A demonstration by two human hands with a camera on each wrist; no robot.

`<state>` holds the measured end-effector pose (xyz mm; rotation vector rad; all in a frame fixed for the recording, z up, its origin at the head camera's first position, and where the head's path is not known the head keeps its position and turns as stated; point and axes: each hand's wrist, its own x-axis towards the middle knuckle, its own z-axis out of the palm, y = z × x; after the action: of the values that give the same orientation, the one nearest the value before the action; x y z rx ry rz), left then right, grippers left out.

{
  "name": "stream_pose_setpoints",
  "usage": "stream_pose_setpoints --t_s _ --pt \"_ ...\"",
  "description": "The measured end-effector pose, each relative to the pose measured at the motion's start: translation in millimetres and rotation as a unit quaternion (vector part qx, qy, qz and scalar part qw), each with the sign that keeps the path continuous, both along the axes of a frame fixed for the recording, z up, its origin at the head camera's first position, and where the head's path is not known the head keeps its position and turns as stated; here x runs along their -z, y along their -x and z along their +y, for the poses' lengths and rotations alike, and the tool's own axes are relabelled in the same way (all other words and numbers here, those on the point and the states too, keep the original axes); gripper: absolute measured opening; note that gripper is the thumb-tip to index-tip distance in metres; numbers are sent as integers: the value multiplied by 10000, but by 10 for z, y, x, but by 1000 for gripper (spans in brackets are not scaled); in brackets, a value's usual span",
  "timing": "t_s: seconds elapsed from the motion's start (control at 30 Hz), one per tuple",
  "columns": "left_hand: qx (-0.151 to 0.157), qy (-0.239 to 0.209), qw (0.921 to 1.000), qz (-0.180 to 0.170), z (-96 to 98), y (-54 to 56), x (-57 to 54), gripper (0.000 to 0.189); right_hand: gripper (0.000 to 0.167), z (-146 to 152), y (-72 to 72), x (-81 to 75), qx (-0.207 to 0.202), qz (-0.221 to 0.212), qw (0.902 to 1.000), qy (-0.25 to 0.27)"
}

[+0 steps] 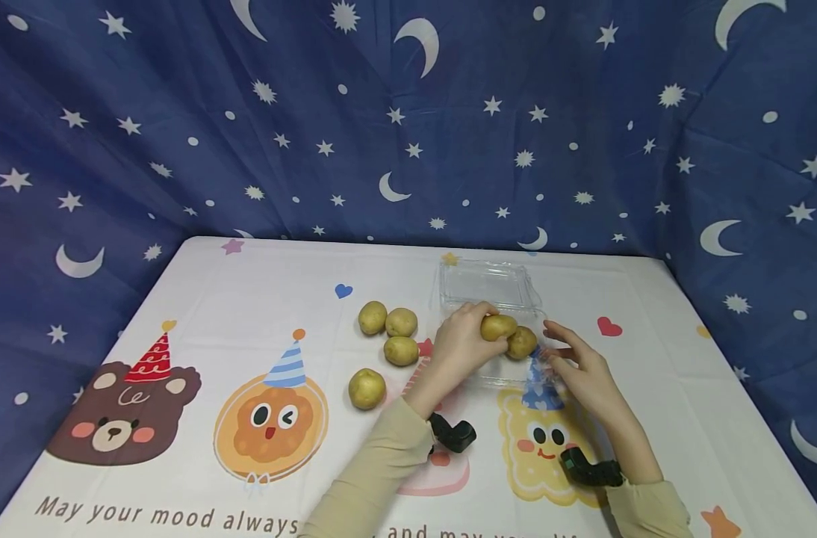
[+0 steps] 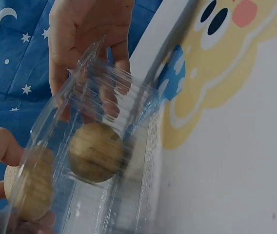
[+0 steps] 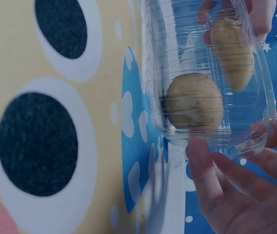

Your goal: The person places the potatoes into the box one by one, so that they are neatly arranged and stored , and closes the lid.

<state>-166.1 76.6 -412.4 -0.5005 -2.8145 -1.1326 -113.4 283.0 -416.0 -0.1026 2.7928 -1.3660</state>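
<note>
A clear plastic clamshell box (image 1: 484, 282) lies on the table with its lid tipped back. My left hand (image 1: 464, 338) pinches a potato (image 1: 498, 327) over the box's lower half. Another potato (image 1: 522, 343) rests inside the box, toward the right; the left wrist view shows this potato (image 2: 96, 152) through the ribbed wall. My right hand (image 1: 583, 368) is at the box's right end, its fingers spread and lightly bent. In the right wrist view, the thumb and fingers (image 3: 201, 158) touch the box's end wall and rim.
Left of the box several loose potatoes lie on the white printed tablecloth (image 1: 274, 276): three grouped together, with one potato (image 1: 367, 388) nearer the front. A blue curtain (image 1: 355, 134) with moons and stars hangs behind the table.
</note>
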Motion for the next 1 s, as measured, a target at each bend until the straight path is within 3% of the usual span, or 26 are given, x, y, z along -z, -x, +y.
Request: stream_pose_setpoints --t_s 0.37,0.77,1.0 --pt "-40 39 10000 -68 44 14 35 38 55 14 1 2 -31 -10 9999 -157" --pt "-77 391 9992 -9 60 -18 79 37 55 -6 0 7 -44 -18 9999 -142" --pt "-38 837 9965 78 70 -24 99 41 55 -4 7 24 -43 -5 9999 -165"
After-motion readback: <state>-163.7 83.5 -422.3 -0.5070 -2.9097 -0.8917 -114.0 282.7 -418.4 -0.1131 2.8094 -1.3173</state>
